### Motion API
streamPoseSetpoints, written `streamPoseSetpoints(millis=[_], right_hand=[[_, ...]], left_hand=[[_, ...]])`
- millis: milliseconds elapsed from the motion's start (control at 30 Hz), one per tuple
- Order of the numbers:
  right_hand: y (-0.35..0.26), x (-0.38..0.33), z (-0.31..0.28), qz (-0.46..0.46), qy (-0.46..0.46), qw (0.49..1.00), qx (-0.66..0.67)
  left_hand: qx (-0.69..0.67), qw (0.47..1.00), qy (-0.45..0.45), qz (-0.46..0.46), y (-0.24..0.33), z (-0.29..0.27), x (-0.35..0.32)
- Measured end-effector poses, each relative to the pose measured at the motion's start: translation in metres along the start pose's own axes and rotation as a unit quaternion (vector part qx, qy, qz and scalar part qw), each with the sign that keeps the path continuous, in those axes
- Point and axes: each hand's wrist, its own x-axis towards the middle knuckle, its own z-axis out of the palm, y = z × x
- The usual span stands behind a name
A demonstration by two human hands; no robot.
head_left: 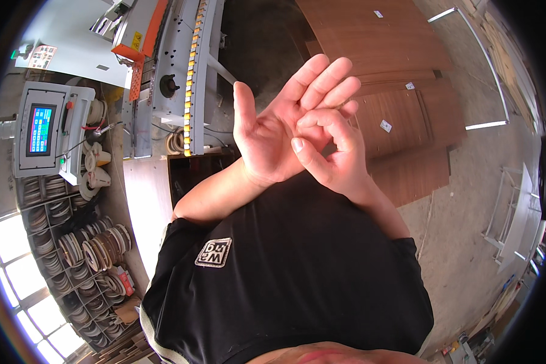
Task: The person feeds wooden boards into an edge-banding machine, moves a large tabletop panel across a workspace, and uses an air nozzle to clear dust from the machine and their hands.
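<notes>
Taking the roller rail [191,91] with its yellow rollers as landmark, the person's left hand [266,130] is raised just to the right of it; the palm is turned up to view, the fingers stretched out and lightly apart, and the thumb set well off toward the rail; the right hand [346,159] lies on the far side of the left one from the rail, its thumb and forefinger bent toward the left palm and overlapping it in view; the right grip is curled, with a gap between thumb tip and forefinger tip; how firmly the forefinger meets the palm I cannot tell.

The brown panels [400,54] lie to the right of the rail, behind the hands in view, larger and smaller pieces overlapping, with small white labels [385,126] on top; farther right of the rail, beyond the panels, a white frame [522,206] stands on the grey floor [455,242].

Left of the rail are an orange cover [153,30] and, farther out, a grey control box [53,130] with a lit screen [40,129]; below and left of the rail, coiled rolls [106,247] fill a rack; the person's black shirt [309,255] lies below and right of it.
</notes>
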Motion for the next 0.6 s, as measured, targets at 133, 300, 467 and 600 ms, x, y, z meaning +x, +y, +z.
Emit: streamPoseSetpoints(millis=[133,300,467,600], right_hand=[[0.005,0.0,-0.008,0.018,-0.024,0.999,0.018],[0.043,-0.001,-0.005,0.037,-0.072,0.993,0.083],[0.134,-0.025,-0.012,0.222,-0.316,0.919,-0.074],[0.214,-0.1,-0.027,0.289,-0.292,0.882,-0.229]], left_hand=[[0.033,0.999,0.014,0.011,-0.005,0.0,0.004],[0.407,0.913,-0.024,0.006,0.002,-0.027,-0.003],[0.696,0.699,0.07,-0.149,0.013,-0.124,-0.06],[0.817,0.396,0.132,-0.398,0.01,-0.243,-0.214]])
